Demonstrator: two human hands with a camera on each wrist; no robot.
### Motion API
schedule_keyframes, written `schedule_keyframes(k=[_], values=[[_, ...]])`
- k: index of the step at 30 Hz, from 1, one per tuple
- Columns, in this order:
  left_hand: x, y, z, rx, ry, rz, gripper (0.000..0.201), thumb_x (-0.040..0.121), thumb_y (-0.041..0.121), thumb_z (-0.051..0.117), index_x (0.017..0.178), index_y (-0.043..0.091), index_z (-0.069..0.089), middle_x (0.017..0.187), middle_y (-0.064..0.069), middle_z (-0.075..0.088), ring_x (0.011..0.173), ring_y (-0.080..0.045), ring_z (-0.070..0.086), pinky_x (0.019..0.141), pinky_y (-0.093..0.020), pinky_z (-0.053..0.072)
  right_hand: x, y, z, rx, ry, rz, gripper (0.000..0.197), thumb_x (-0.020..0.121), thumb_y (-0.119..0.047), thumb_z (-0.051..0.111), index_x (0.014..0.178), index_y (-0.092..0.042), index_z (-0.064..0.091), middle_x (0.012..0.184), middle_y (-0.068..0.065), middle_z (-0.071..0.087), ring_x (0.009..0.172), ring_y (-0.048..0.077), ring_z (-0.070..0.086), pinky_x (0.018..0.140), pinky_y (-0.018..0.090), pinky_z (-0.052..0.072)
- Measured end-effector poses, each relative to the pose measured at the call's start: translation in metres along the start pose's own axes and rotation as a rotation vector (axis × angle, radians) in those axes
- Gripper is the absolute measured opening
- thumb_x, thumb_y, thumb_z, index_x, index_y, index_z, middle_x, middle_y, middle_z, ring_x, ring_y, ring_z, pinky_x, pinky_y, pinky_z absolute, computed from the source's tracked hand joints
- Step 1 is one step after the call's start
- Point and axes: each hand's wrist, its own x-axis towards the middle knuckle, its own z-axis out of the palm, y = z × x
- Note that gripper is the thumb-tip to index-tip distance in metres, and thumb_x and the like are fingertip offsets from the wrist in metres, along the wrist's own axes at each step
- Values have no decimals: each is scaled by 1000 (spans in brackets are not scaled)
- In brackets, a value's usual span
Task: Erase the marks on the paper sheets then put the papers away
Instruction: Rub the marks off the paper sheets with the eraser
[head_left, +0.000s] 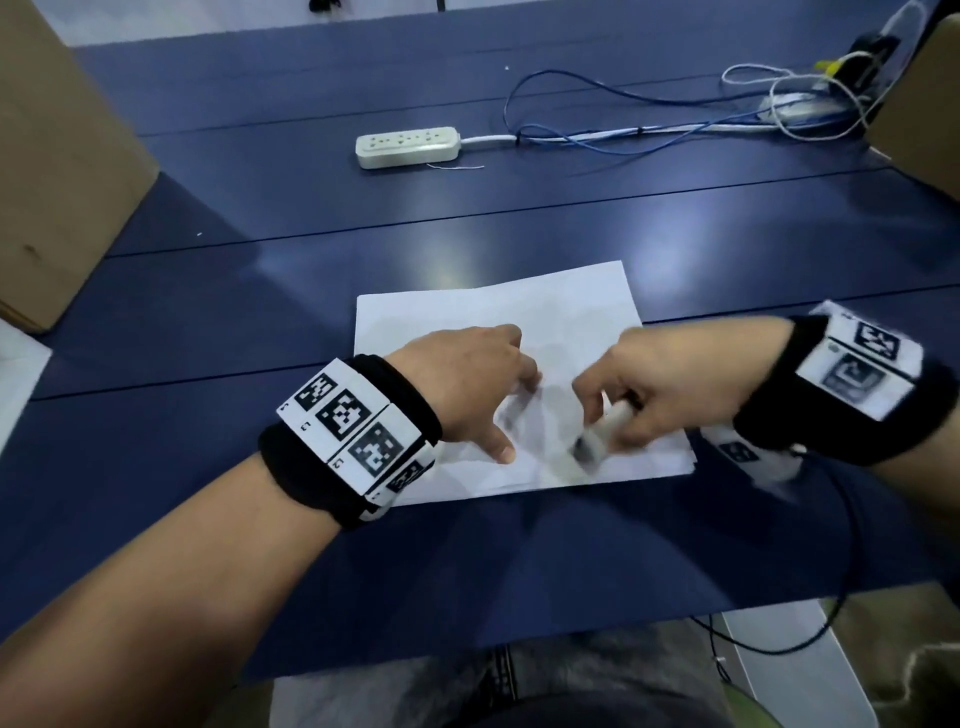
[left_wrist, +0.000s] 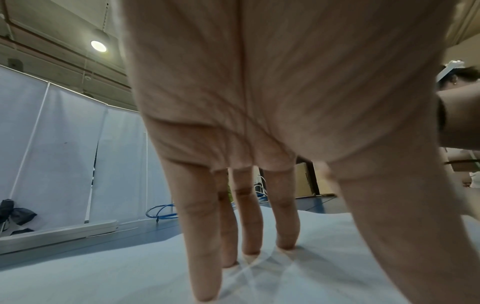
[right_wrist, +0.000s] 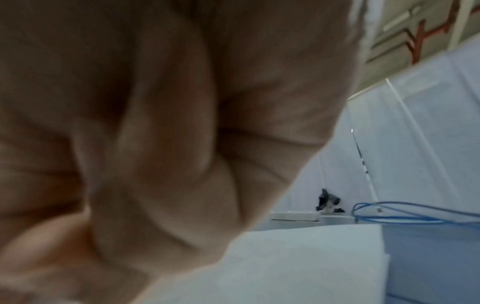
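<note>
A small stack of white paper sheets (head_left: 498, 312) lies on the blue table (head_left: 208, 312) in front of me. My left hand (head_left: 467, 384) presses down on the paper with straight, spread fingers (left_wrist: 249, 222), the thumb pointing toward me. My right hand (head_left: 639, 384) grips a white eraser (head_left: 597, 436) with a dark tip, blurred by motion, its end on the sheet near the front edge. In the right wrist view the curled right hand (right_wrist: 161, 144) fills most of the frame above the paper (right_wrist: 298, 257). No marks are readable on the sheet.
A white power strip (head_left: 408, 147) with blue and white cables (head_left: 649, 130) lies farther back on the table. Cardboard boxes stand at the left (head_left: 57, 171) and the far right (head_left: 924, 104). The table's near edge is just in front of my lap.
</note>
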Motion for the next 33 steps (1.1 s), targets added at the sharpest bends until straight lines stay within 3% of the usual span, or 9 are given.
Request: schedule_keyframes(k=[5, 9, 11, 13, 18, 21, 25, 30, 33], values=[[0, 0, 1, -14, 19, 3, 72, 70, 57, 79, 133, 38, 51, 108, 12, 42, 95, -14, 51, 79, -35, 49, 20, 24, -17, -79, 310, 170, 20, 85, -39, 65, 95, -23, 61, 71, -13, 56, 83, 16, 53, 75, 39, 51], [-3, -3, 5, -10, 34, 1, 72, 71, 60, 76, 134, 35, 52, 112, 11, 45, 102, -14, 52, 81, -38, 50, 1, 4, -5, 3, 68, 11, 19, 78, -33, 72, 92, -22, 64, 65, -4, 60, 59, 5, 51, 60, 28, 46], [-5, -5, 7, -9, 48, -2, 64, 72, 61, 75, 125, 30, 57, 113, 11, 49, 102, -13, 51, 81, -38, 50, -6, -5, 0, 52, -62, -19, 29, 72, -47, 68, 91, -25, 65, 64, -5, 62, 57, 6, 51, 55, 27, 44], [-6, -8, 9, -16, 57, -3, 60, 72, 62, 74, 120, 29, 59, 113, 11, 50, 102, -12, 51, 78, -34, 47, -2, -1, -3, 18, -11, 34, 35, 70, -54, 65, 92, -28, 66, 64, -6, 62, 58, 5, 53, 59, 29, 49], [-5, -8, 8, -38, 60, 2, 63, 70, 62, 75, 122, 31, 59, 111, 14, 48, 98, -11, 51, 72, -30, 42, 16, 19, -18, -69, 304, 180, 15, 85, -35, 66, 94, -23, 63, 66, -11, 56, 76, 11, 51, 61, 31, 44], [-6, -7, 7, -52, 51, -8, 60, 70, 62, 76, 120, 32, 60, 111, 13, 48, 99, -12, 52, 78, -35, 49, 4, 12, -10, -31, 190, 70, 18, 82, -34, 68, 93, -21, 64, 65, -7, 59, 61, 4, 50, 61, 31, 45], [-6, -7, 6, -41, 39, -22, 58, 70, 61, 77, 113, 27, 59, 108, 12, 47, 97, -14, 54, 79, -39, 51, -10, -1, 0, 86, -37, 24, 41, 67, -61, 59, 88, -27, 64, 64, -5, 64, 55, 9, 52, 53, 25, 44], [-4, -4, 2, -23, 31, -2, 63, 69, 61, 77, 119, 27, 58, 112, 11, 48, 94, -11, 49, 76, -32, 45, 14, 23, -17, -74, 256, 196, 18, 85, -38, 67, 97, -25, 63, 73, -13, 58, 92, 19, 56, 59, 29, 43], [-4, -4, 1, -19, 26, -1, 63, 70, 61, 77, 120, 27, 59, 112, 11, 48, 94, -11, 50, 74, -30, 44, 10, 21, -13, -64, 270, 153, 18, 85, -35, 67, 95, -22, 62, 76, -8, 61, 87, 18, 55, 58, 29, 40]])
